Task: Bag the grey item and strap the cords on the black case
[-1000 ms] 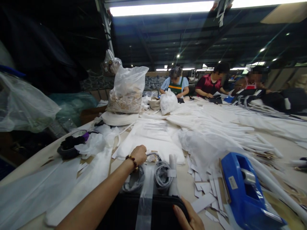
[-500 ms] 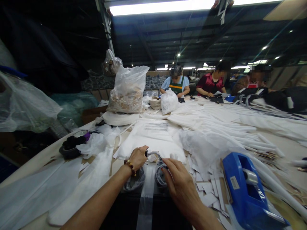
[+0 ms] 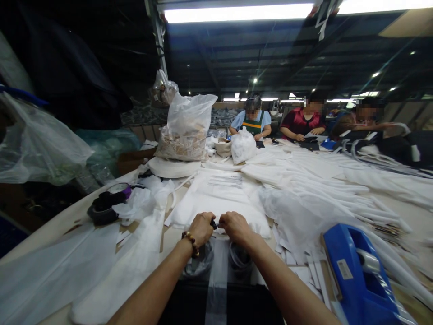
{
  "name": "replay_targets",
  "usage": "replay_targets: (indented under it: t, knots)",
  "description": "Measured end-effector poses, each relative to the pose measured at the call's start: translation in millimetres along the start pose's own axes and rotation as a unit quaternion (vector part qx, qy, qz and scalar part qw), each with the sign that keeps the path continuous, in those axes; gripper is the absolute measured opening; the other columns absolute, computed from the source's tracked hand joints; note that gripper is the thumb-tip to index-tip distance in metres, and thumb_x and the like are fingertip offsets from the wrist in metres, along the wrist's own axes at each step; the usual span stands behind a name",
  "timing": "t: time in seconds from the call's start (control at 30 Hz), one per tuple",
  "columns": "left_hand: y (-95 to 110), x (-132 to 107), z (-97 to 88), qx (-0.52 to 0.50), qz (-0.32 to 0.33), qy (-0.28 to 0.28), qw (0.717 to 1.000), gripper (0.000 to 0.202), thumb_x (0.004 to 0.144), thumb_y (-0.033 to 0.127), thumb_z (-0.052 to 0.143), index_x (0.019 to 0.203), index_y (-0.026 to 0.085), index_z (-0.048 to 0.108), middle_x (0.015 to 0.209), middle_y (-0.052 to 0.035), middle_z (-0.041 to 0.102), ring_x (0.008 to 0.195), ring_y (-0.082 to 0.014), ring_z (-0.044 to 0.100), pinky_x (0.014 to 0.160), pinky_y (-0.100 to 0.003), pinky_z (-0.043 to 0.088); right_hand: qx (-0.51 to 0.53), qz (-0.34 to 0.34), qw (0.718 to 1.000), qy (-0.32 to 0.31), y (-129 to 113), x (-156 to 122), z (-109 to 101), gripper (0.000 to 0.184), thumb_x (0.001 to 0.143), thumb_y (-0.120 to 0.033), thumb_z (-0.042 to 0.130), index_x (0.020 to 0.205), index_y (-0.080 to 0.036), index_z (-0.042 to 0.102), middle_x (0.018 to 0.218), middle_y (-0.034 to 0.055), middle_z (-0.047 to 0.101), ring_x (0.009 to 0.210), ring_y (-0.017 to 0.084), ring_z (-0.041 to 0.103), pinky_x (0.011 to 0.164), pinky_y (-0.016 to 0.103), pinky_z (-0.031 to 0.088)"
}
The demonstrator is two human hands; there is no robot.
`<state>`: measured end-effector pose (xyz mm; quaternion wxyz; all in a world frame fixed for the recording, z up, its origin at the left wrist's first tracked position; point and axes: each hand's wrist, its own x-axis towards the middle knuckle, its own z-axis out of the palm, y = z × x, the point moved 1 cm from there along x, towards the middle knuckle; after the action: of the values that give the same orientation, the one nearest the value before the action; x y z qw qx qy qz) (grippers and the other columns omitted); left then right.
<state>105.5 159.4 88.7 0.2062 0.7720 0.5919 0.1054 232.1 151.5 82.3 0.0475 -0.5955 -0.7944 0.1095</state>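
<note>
One long worktable fills the view, buried in white fabric sheets and strips, bare board showing only at the left edge. Clear plastic sack of tan scraps stands upright at the far left-centre, a smaller white bag just beside it. Three co-workers sit at the far end, well apart from the near hands. Blue tape dispenser sits near right. Flat white bag with printed label lies just beyond the hands. Black case at the bottom edge, a clear tape strip running over it. Two bagged cable coils sit on its far edge, right under the wrists. Dark round item with purple bit at left, unclear what.

Left hand, beaded bracelet on the wrist, is clenched, pinching a small black piece. Right hand is clenched too, knuckles up, touching the same piece from the other side; what it grips is hidden. Piece is between the two fists, above the coils.

Risk, as a judgement: piece is tiny and pinched at its tips, so a slip could drop it into the white clutter. Forearms hang close over the tape strip and could snag it.
</note>
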Motion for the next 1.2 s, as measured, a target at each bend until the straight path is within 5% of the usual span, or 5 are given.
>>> replay_targets:
  t: [0.3,0.7,0.93,1.1,1.2]
  knots:
    - [-3,2,7.8,-0.028,0.056,0.003,0.998,0.029,0.074,0.000,0.044,0.088,0.017,0.064,0.084,-0.0043,0.068,0.084,-0.0153,0.062,0.073,-0.022,0.042,0.001,0.016,1.000,0.000,-2,3,5,0.017,0.088,-0.028,0.051,0.089,-0.014,0.061,0.091,0.0031,0.064,0.089,0.016,0.060,0.081,0.037,0.047]
    - [4,14,9.4,-0.038,0.103,-0.024,0.994,0.026,0.072,0.001,0.045,0.086,0.016,0.062,0.084,-0.0057,0.069,0.080,-0.0150,0.063,0.066,-0.021,0.042,0.078,0.059,0.994,0.054,5,0,11,0.027,0.074,-0.001,0.043,0.096,-0.012,0.056,0.089,0.0105,0.067,0.082,0.020,0.061,0.063,0.026,0.035]
    - [8,16,6.9,-0.035,0.092,-0.057,0.994,0.026,0.070,0.001,0.048,0.090,0.012,0.061,0.087,-0.0081,0.067,0.083,-0.0171,0.061,0.069,-0.024,0.042,0.172,0.051,0.979,0.100,2,-13,-5,0.023,0.071,-0.003,0.046,0.088,-0.015,0.057,0.083,0.0089,0.066,0.080,0.021,0.061,0.065,0.026,0.036]
    - [9,11,6.2,-0.055,0.091,-0.059,0.993,0.022,0.069,0.007,0.053,0.089,0.015,0.061,0.085,-0.0060,0.066,0.081,-0.0175,0.059,0.067,-0.023,0.039,0.275,0.091,0.941,0.173,41,-24,-30,0.018,0.075,-0.022,0.050,0.092,-0.019,0.056,0.095,0.0062,0.063,0.093,0.019,0.056,0.082,0.030,0.038]
    - [10,9,6.9,-0.076,0.083,-0.040,0.993,0.017,0.067,0.008,0.056,0.081,0.016,0.060,0.079,-0.0037,0.064,0.077,-0.0165,0.057,0.066,-0.023,0.038,0.352,0.162,0.908,0.161,77,-30,-19,0.017,0.076,-0.027,0.044,0.082,-0.016,0.054,0.084,0.0093,0.062,0.081,0.020,0.059,0.072,0.032,0.044]
